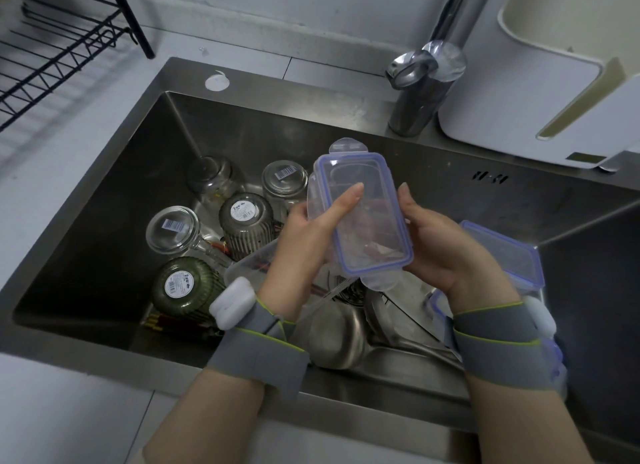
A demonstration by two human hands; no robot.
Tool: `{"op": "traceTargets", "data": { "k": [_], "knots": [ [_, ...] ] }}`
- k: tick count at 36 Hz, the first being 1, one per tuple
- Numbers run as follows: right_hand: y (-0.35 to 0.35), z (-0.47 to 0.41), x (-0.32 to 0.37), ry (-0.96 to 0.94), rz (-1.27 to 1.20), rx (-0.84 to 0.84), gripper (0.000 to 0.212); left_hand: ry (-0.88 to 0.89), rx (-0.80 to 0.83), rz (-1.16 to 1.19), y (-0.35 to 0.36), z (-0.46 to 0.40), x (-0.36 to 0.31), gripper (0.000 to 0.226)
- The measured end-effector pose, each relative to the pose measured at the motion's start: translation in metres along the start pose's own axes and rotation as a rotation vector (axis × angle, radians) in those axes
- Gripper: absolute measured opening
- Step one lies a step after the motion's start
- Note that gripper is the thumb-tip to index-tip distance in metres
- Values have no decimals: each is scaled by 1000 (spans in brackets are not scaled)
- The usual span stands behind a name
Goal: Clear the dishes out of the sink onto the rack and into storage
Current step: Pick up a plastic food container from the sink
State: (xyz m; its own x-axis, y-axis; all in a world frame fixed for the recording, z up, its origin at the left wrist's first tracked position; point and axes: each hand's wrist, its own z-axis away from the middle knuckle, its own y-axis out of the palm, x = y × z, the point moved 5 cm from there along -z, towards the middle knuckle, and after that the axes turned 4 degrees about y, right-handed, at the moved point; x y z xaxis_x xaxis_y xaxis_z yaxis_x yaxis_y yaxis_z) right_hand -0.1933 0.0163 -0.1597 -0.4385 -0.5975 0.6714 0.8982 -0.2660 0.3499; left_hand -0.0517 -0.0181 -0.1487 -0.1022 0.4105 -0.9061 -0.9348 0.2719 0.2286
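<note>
While both hands hold the clear lid [363, 214] over the sink [104, 193], it's mid-lift. Left hand [311, 228] and right hand [436, 245] grip its edges — next, I'd guess, the rack [52, 58].

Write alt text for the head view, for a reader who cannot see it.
Both hands, left and right, hold a clear lid with a blue seal above a steel sink. In the sink stand upturned glasses, with a steel bowl and another lid. A black rack stands at upper left.
</note>
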Motion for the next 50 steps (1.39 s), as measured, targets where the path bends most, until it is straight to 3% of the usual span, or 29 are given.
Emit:
{"op": "traceTargets", "data": {
  "k": [3, 8, 17, 25, 38, 43, 46, 50],
  "knots": [
    [1, 1, 1, -13, -19, 28, 53, -55, 18, 2, 0, 1, 2, 40],
    [1, 0, 1, 6, -72, 58, 58, 13, -50, 11, -2, -1, -1, 33],
    [-1, 1, 0, 26, -117, 91, 54, 26, -3, 98, 2, 1, -4, 28],
    [-5, 0, 1, 7, -100, 35, 54, 25, 30, 131, 3, 3, -5, 18],
    [0, 3, 5, -62, -2, -39, 58, -10, 34, 180, 2, 3, -5, 25],
    [1, 1, 11, -191, 182, -146, 53, -1, 15, 67, 2, 1, -3, 27],
    [1, 8, 25, -427, 202, -222, 47, -14, 30, -42, 5, 2, 1, 21],
    [3, 19, 32, -636, 391, -203, 43, -91, 106, -79, 11, 5, 5, 33]
  ]
}}
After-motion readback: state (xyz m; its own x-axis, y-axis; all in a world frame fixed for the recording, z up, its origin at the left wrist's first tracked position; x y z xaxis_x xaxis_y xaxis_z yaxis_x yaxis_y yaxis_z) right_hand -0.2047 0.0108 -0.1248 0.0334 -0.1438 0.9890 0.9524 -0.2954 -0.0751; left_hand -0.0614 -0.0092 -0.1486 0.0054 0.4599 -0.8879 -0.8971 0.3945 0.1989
